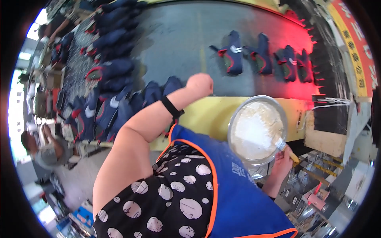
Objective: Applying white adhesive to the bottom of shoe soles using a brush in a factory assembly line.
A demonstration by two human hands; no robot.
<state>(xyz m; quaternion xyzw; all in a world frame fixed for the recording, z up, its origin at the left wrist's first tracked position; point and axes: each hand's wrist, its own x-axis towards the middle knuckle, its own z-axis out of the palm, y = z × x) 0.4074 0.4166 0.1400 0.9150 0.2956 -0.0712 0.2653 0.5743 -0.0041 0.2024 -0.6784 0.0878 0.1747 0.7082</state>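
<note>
Dark conveyor belt (190, 35) carries navy shoe uppers (233, 53) well beyond the left hand (199, 84), which is balled shut at the belt's edge, empty as far as I can tell. Just left of the right hand (282, 158) sits the metal bowl (257, 129) of white paste; fingers pinch the brush (286, 147). Best loaded lightly and wiped on the rim.

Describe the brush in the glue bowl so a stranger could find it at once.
Start at the yellow edge of the conveyor belt, where a round metal bowl of white paste sits. At its lower right rim, the right hand holds a brush with a pale wooden handle, its head dipped in the paste. It is the only tool in the bowl.
</note>
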